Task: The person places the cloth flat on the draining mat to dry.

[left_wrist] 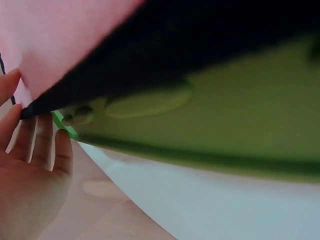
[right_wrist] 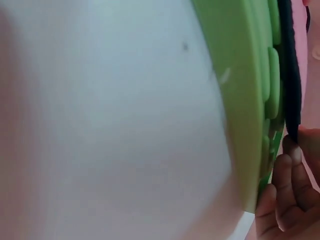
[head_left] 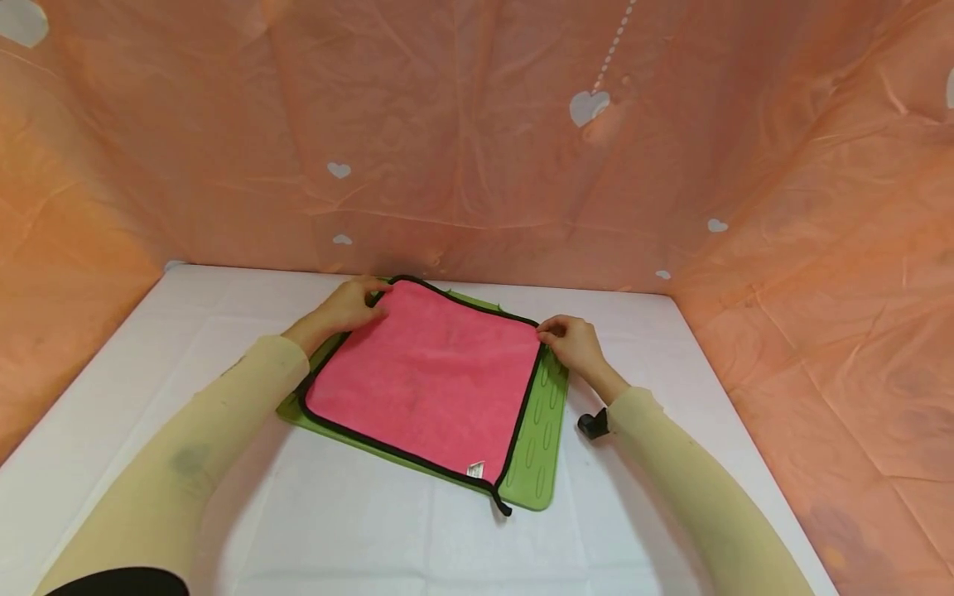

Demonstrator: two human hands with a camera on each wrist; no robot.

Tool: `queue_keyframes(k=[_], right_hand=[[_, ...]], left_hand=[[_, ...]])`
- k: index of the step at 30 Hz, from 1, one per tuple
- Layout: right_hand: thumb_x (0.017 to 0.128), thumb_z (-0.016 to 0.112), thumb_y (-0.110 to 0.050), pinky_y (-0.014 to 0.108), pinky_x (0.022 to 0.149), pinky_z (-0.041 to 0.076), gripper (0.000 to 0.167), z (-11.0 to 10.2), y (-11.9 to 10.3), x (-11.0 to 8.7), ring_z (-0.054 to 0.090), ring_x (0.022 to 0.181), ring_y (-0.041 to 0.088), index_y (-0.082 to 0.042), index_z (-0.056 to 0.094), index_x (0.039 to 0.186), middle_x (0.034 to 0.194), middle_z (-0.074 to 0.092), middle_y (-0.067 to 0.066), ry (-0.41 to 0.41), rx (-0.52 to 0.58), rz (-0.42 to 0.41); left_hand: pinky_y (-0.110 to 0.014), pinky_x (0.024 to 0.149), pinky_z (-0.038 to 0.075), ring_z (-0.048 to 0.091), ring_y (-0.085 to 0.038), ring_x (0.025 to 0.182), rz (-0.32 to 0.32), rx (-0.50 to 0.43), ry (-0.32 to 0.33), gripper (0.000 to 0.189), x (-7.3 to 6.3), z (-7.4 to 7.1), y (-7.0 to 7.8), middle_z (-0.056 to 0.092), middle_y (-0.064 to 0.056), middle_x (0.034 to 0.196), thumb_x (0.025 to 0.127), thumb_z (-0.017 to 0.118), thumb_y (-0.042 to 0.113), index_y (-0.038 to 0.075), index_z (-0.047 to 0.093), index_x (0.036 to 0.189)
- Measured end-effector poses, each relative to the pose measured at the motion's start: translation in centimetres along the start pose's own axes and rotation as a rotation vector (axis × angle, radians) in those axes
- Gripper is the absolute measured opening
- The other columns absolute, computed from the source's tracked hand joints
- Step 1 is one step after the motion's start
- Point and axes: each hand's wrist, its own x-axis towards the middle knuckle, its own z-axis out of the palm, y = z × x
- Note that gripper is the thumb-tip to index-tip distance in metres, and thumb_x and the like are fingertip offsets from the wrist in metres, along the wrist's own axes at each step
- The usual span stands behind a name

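Note:
A pink cloth [head_left: 425, 381] with black edging lies spread over a green mat [head_left: 542, 463] with raised oval bumps. At the cloth's far left corner, my left hand [head_left: 349, 305] pinches the black edge; the left wrist view shows fingers [left_wrist: 44, 142] reaching under it. My right hand [head_left: 572, 341] pinches the far right corner between thumb and fingertips, and some of its fingers [right_wrist: 285, 185] sit beside the mat's edge in the right wrist view. A small white tag [head_left: 475, 469] and a black loop [head_left: 503, 502] show at the near right corner.
White sheeting covers the table [head_left: 358, 530] under the mat. Orange plastic sheeting [head_left: 462, 149] with white hearts rises behind and at both sides. A black strap piece [head_left: 594, 425] hangs by the right sleeve.

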Motion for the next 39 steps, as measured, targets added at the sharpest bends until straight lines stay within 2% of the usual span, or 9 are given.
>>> queue_keyframes(k=[4, 9, 15, 19, 21, 24, 29, 33, 39], right_hand=[[0.098, 0.072, -0.016, 0.037, 0.081, 0.051, 0.016, 0.1, 0.2, 0.2, 0.066, 0.087, 0.025, -0.003, 0.078, 0.106, 0.096, 0.078, 0.012, -0.034, -0.04, 0.004], [0.098, 0.072, -0.019, 0.045, 0.091, 0.052, 0.022, 0.1, 0.2, 0.2, 0.067, 0.098, 0.031, -0.003, 0.078, 0.11, 0.105, 0.075, 0.016, -0.076, -0.117, -0.031], [0.097, 0.071, -0.023, 0.054, 0.106, 0.045, 0.036, 0.0, -1.0, -0.7, 0.058, 0.12, 0.044, 0.002, 0.073, 0.122, 0.126, 0.061, 0.025, -0.117, -0.217, -0.141], [0.097, 0.071, -0.026, 0.056, 0.113, 0.04, 0.05, 0.4, -1.8, -1.5, 0.052, 0.133, 0.045, 0.004, 0.064, 0.136, 0.141, 0.057, 0.026, -0.154, -0.281, -0.267], [0.097, 0.071, -0.029, 0.055, 0.115, 0.038, 0.057, 0.8, -2.1, -1.8, 0.05, 0.137, 0.045, 0.006, 0.059, 0.14, 0.146, 0.055, 0.026, -0.183, -0.318, -0.328], [0.099, 0.069, -0.034, 0.057, 0.119, 0.033, 0.065, 1.1, -2.7, -2.4, 0.044, 0.143, 0.044, 0.006, 0.053, 0.147, 0.154, 0.048, 0.026, -0.252, -0.356, -0.361], [0.103, 0.061, -0.044, 0.068, 0.121, 0.018, 0.069, 1.8, -3.4, -3.3, 0.028, 0.153, 0.042, -0.004, 0.043, 0.157, 0.165, 0.035, 0.02, -0.397, -0.398, -0.354], [0.105, 0.056, -0.048, 0.069, 0.122, 0.012, 0.07, 2.0, -3.9, -4.0, 0.019, 0.157, 0.041, -0.01, 0.037, 0.162, 0.17, 0.027, 0.015, -0.502, -0.417, -0.368], [0.106, 0.055, -0.049, 0.066, 0.123, 0.011, 0.07, 2.1, -4.2, -4.4, 0.014, 0.158, 0.042, -0.015, 0.034, 0.163, 0.172, 0.022, 0.011, -0.56, -0.432, -0.406]], left_hand=[[-0.061, 0.118, 0.031, 0.036, -0.054, 0.144, 0.018, 0.075, -0.042, 0.052, -0.1, 0.3, -0.3, 0.041, -0.037, 0.152, 0.095, 0.068, 0.009, -0.01, 0.056, 0.142], [-0.065, 0.113, 0.034, 0.039, -0.059, 0.137, 0.0, 0.156, -0.051, 0.051, -0.3, 0.6, -0.2, 0.043, -0.035, 0.151, 0.096, 0.066, 0.014, -0.008, 0.057, 0.141], [-0.068, 0.111, 0.035, 0.039, -0.054, 0.14, -0.023, 0.255, -0.078, 0.052, -1.0, 0.7, 0.4, 0.041, -0.03, 0.156, 0.102, 0.06, 0.021, -0.006, 0.054, 0.145], [-0.067, 0.113, 0.034, 0.038, -0.051, 0.144, 0.035, 0.329, -0.119, 0.058, -1.9, 0.8, 0.8, 0.038, -0.029, 0.16, 0.104, 0.06, 0.029, -0.007, 0.05, 0.148], [-0.067, 0.115, 0.032, 0.036, -0.049, 0.147, 0.068, 0.342, -0.139, 0.062, -2.5, 0.8, 1.2, 0.036, -0.028, 0.161, 0.104, 0.06, 0.032, -0.008, 0.047, 0.15], [-0.067, 0.118, 0.028, 0.032, -0.047, 0.15, 0.1, 0.358, -0.173, 0.066, -3.3, 0.9, 1.6, 0.034, -0.028, 0.163, 0.106, 0.058, 0.036, -0.008, 0.044, 0.152], [-0.066, 0.12, 0.024, 0.028, -0.044, 0.153, 0.137, 0.367, -0.224, 0.069, -4.7, 1.6, 2.0, 0.032, -0.025, 0.165, 0.106, 0.056, 0.041, -0.005, 0.041, 0.155], [-0.068, 0.12, 0.019, 0.023, -0.044, 0.155, 0.132, 0.336, -0.293, 0.072, -5.7, 2.1, 2.4, 0.026, -0.022, 0.168, 0.107, 0.054, 0.046, 0.0, 0.037, 0.159], [-0.067, 0.12, 0.023, 0.024, -0.046, 0.154, 0.165, 0.384, -0.317, 0.069, -6.7, 2.5, 3.0, 0.026, -0.023, 0.168, 0.108, 0.051, 0.046, 0.004, 0.037, 0.16]])
